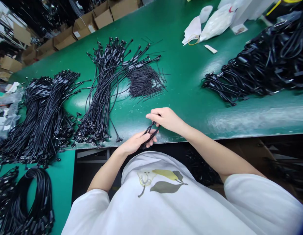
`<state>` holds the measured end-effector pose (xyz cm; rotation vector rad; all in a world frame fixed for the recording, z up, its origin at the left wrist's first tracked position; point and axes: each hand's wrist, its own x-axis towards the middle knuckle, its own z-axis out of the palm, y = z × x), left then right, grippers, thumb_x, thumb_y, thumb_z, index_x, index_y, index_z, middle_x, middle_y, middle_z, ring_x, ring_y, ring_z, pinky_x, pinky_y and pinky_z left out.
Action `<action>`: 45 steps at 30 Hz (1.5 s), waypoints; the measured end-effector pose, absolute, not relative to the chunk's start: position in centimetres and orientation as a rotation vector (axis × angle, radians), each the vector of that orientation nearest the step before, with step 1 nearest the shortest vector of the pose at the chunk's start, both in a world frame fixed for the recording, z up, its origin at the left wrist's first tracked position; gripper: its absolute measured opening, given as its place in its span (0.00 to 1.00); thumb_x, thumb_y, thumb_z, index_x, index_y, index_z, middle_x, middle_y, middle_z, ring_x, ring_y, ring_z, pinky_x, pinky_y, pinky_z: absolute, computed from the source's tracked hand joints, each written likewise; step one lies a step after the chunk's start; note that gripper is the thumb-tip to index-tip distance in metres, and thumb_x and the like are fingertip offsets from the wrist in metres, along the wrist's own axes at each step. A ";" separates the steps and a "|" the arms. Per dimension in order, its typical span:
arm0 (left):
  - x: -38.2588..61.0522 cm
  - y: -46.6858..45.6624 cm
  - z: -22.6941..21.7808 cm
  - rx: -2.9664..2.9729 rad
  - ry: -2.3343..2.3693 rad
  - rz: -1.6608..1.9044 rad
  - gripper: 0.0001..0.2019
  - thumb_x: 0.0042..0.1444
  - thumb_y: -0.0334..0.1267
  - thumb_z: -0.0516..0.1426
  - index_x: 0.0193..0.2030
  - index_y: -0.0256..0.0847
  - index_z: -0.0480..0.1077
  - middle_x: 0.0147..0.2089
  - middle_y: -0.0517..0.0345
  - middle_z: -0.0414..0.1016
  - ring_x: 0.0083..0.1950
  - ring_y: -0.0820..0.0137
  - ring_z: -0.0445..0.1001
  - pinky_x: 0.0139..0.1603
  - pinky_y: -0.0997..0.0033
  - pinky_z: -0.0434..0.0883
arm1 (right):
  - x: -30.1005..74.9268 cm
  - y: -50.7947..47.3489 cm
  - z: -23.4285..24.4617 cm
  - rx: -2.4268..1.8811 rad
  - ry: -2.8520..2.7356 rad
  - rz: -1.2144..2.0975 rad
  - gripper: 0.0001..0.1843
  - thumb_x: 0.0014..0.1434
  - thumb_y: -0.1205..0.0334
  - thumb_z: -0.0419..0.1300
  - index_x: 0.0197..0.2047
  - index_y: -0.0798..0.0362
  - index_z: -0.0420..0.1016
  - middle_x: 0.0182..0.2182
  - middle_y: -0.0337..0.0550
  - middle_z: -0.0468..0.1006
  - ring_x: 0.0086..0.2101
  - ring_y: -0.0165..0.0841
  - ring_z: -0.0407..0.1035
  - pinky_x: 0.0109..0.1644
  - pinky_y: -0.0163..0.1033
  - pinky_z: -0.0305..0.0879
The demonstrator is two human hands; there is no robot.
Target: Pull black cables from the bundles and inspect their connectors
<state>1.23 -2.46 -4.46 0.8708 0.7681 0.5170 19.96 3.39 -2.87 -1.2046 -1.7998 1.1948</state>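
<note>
cable [149, 128], black and looped, lies between two grips by the near edge of the table [185, 94]. its long axis slants from the left hand [136, 143], the closer one, curled round the lower end, forward and right to the right hand [167, 118], fingertips closed narrow on the upper end. ahead, nearer the right hand, sit thin black strips [143, 83]; left of those, a cable bundle [99, 98].

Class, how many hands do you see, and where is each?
2. The left hand holds the black cable by the near edge of the green table; the right hand holds it farther from the body. No other hand shows.
</note>
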 end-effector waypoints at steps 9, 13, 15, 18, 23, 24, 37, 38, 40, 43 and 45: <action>2.8 -2.2 -4.0 0.685 0.723 0.506 0.35 0.56 0.65 0.52 0.52 0.32 0.74 0.29 0.59 0.63 0.24 0.79 0.55 0.23 0.77 0.53 | 20.3 4.1 -2.3 -1.108 -1.618 1.510 0.19 0.59 0.47 0.57 0.26 0.53 0.69 0.13 0.31 0.64 0.16 0.27 0.60 0.24 0.32 0.54; 3.4 -2.5 -4.4 0.594 0.740 0.601 0.27 0.56 0.55 0.59 0.50 0.31 0.74 0.28 0.61 0.60 0.24 0.81 0.54 0.23 0.80 0.52 | 19.9 3.9 -3.1 -1.246 -1.687 1.207 0.18 0.63 0.49 0.53 0.28 0.53 0.69 0.17 0.34 0.68 0.17 0.28 0.64 0.27 0.34 0.58; 3.6 -2.8 -4.6 0.544 0.741 0.646 0.24 0.54 0.52 0.62 0.48 0.31 0.74 0.27 0.62 0.59 0.24 0.81 0.55 0.22 0.81 0.51 | 19.5 3.6 -3.5 -1.311 -1.787 0.982 0.16 0.65 0.54 0.51 0.31 0.52 0.71 0.22 0.37 0.73 0.22 0.31 0.68 0.31 0.35 0.60; 3.7 -3.3 -4.9 0.502 0.742 0.644 0.23 0.52 0.49 0.64 0.45 0.30 0.74 0.26 0.64 0.59 0.23 0.82 0.55 0.21 0.81 0.51 | 19.0 3.4 -3.9 -1.254 -1.933 0.780 0.13 0.66 0.60 0.48 0.38 0.53 0.72 0.35 0.45 0.78 0.36 0.36 0.73 0.42 0.39 0.63; 3.6 -3.7 -4.5 0.497 0.806 0.726 0.21 0.52 0.50 0.64 0.40 0.29 0.74 0.23 0.67 0.53 0.21 0.83 0.50 0.20 0.83 0.51 | 19.7 3.9 -4.4 -1.071 -1.698 1.129 0.15 0.67 0.54 0.48 0.51 0.51 0.69 0.37 0.41 0.74 0.32 0.32 0.70 0.37 0.37 0.65; 3.5 -3.6 -4.3 0.503 0.826 0.788 0.21 0.52 0.50 0.64 0.39 0.30 0.74 0.22 0.68 0.53 0.20 0.83 0.49 0.20 0.83 0.51 | 19.9 3.9 -4.4 -1.059 -1.582 1.237 0.18 0.67 0.51 0.49 0.54 0.51 0.67 0.35 0.40 0.73 0.30 0.31 0.68 0.33 0.36 0.65; 3.8 -3.0 -2.0 0.713 0.763 0.732 0.24 0.53 0.57 0.61 0.38 0.33 0.73 0.23 0.65 0.57 0.22 0.80 0.58 0.25 0.79 0.63 | 19.3 0.9 -1.4 -0.595 -0.810 1.961 0.17 0.53 0.52 0.67 0.27 0.55 0.68 0.25 0.35 0.66 0.20 0.26 0.61 0.22 0.35 0.59; 3.7 -3.1 -2.0 0.714 0.753 0.710 0.23 0.53 0.55 0.62 0.40 0.33 0.73 0.25 0.64 0.60 0.25 0.79 0.62 0.29 0.76 0.68 | 19.3 0.8 -1.2 -0.591 -0.762 1.988 0.18 0.53 0.51 0.67 0.26 0.55 0.67 0.25 0.35 0.65 0.19 0.26 0.59 0.20 0.34 0.57; 3.5 -3.4 -2.2 0.710 0.750 0.693 0.21 0.53 0.53 0.63 0.41 0.34 0.74 0.27 0.62 0.64 0.29 0.76 0.67 0.37 0.70 0.73 | 19.0 0.7 -1.2 -0.610 -0.706 2.033 0.18 0.53 0.51 0.66 0.27 0.54 0.66 0.25 0.34 0.64 0.17 0.24 0.56 0.18 0.34 0.55; 2.9 -3.4 -2.6 0.698 0.790 0.689 0.22 0.53 0.53 0.63 0.44 0.34 0.76 0.30 0.58 0.71 0.31 0.73 0.72 0.39 0.69 0.73 | 18.6 0.8 -2.0 -0.724 -0.761 1.956 0.18 0.53 0.48 0.66 0.28 0.53 0.67 0.26 0.35 0.65 0.19 0.25 0.56 0.21 0.34 0.59; 2.6 -3.1 -2.8 0.686 0.824 0.707 0.25 0.53 0.55 0.62 0.46 0.34 0.76 0.36 0.51 0.77 0.37 0.69 0.76 0.42 0.68 0.73 | 18.6 1.0 -2.7 -0.852 -0.941 1.728 0.19 0.54 0.47 0.66 0.27 0.54 0.69 0.29 0.38 0.68 0.26 0.27 0.62 0.29 0.34 0.64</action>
